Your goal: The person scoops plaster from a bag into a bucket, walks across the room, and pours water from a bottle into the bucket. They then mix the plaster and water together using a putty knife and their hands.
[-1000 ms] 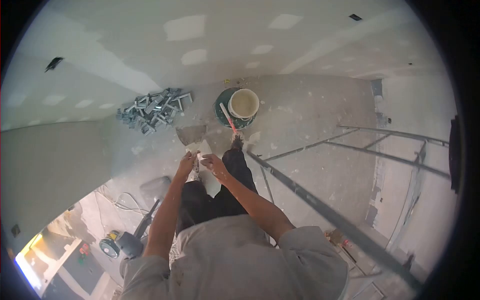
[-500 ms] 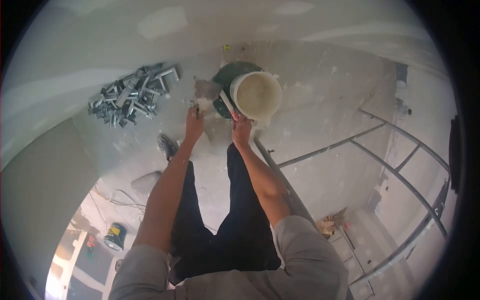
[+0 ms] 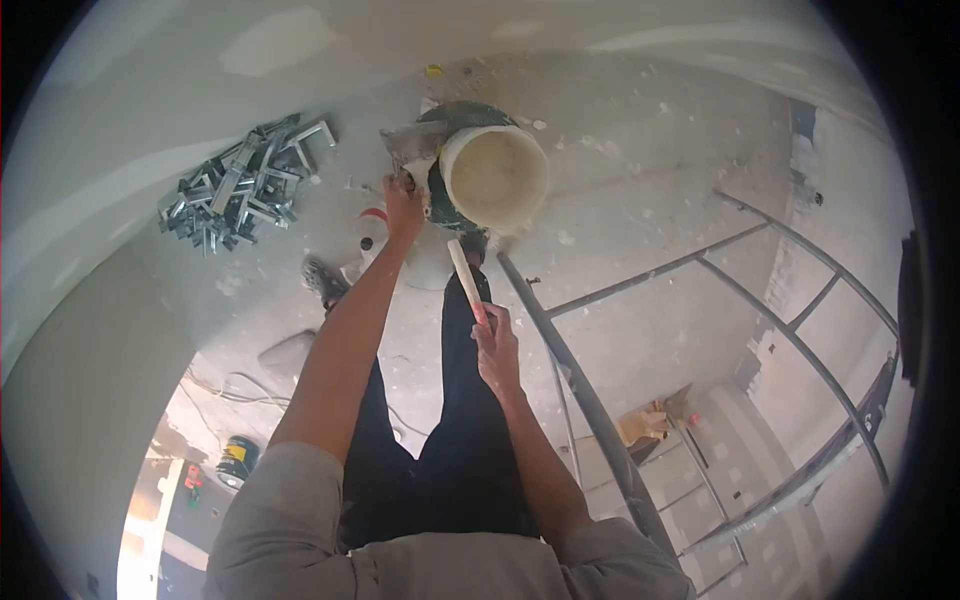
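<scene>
My left hand [image 3: 403, 208] is closed near the bucket's left side, gripping a wide grey-bladed taping knife [image 3: 412, 145] that reaches toward the bucket. Closer to my body, over my right leg, my right hand [image 3: 497, 352] is wrapped round the red handle of a putty knife [image 3: 463, 272], its long pale blade pointing up toward the bucket. The white bucket [image 3: 445, 180] holds a cream-coloured compound and stands over a dark green round base [image 3: 470, 113]. Just left of my left wrist lies a small red curved piece [image 3: 374, 213].
A heap of metal profile offcuts [image 3: 240, 190] lies on the floor at left. Grey metal scaffold frames [image 3: 640, 285] stand at right. Behind me are a dark green tub [image 3: 237, 460], a cable [image 3: 245, 390] and a cardboard box [image 3: 643, 425]. A wall runs along the front.
My right hand has drawn back from the bucket toward my body with the putty knife. My left hand with the taping knife stays by the bucket; the view has shifted slightly.
</scene>
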`<state>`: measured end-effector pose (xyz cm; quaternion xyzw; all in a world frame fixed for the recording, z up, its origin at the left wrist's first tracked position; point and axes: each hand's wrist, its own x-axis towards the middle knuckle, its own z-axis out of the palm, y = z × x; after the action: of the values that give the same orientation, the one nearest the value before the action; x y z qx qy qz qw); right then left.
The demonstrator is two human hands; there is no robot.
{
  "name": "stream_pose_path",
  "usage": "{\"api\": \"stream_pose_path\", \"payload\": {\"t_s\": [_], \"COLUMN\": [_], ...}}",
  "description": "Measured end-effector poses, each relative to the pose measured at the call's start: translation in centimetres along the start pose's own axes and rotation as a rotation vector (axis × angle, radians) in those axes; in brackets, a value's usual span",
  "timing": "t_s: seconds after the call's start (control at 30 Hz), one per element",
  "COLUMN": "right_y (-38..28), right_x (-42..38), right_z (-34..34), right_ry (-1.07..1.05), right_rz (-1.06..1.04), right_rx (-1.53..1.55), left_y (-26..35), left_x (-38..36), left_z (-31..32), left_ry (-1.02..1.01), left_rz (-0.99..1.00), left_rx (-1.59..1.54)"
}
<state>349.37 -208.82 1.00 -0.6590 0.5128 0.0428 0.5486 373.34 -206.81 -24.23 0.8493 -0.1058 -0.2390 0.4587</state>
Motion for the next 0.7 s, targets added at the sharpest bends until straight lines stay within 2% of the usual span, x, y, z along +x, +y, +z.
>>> {"api": "stream_pose_path", "payload": {"t_s": [0.13, 0.23, 0.3, 0.33, 0.43, 0.5, 0.57, 0.63, 0.67, 0.7], "right_y": [-7.5, -9.0, -11.3, -11.5, -13.4, -14.8, -15.6, -15.9, -16.3, -15.7], "right_x": [0.2, 2.6, 4.6, 6.1, 10.6, 12.3, 13.0, 13.2, 13.1, 13.3], "right_z": [-4.4, -6.1, -7.7, -7.5, -7.5, -7.4, -7.1, -6.7, -6.4, -6.2], "right_ry": [0.065, 0.211, 0.194, 0.267, 0.331, 0.289, 0.255, 0.230, 0.206, 0.200], "right_rz": [0.045, -0.061, -0.028, -0.119, -0.307, -0.286, -0.261, -0.250, -0.162, -0.174], "right_rx": [-0.089, -0.225, -0.440, -0.508, -0.645, -0.681, -0.719, -0.749, -0.779, -0.799], "left_y": [2.0, 2.1, 0.7, -0.1, -3.1, -5.0, -10.8, -15.8, -17.5, -18.2], "left_x": [-0.1, -0.1, -0.2, -0.3, -0.5, -2.0, -4.5, -6.0, -5.9, -5.8], "left_z": [0.7, 0.1, -0.6, -1.4, -6.3, -11.3, -14.6, -16.6, -16.5, -16.4], "left_ry": [0.147, 0.186, 0.149, 0.105, 0.186, 0.243, 0.273, -0.079, -0.074, -0.188], "left_rz": [-0.086, -0.093, -0.076, -0.059, -0.088, -0.128, -0.147, -0.226, -0.230, -0.079], "left_rx": [-0.017, -0.053, -0.087, -0.119, -0.203, -0.054, -0.055, 0.303, 0.300, 0.368]}}
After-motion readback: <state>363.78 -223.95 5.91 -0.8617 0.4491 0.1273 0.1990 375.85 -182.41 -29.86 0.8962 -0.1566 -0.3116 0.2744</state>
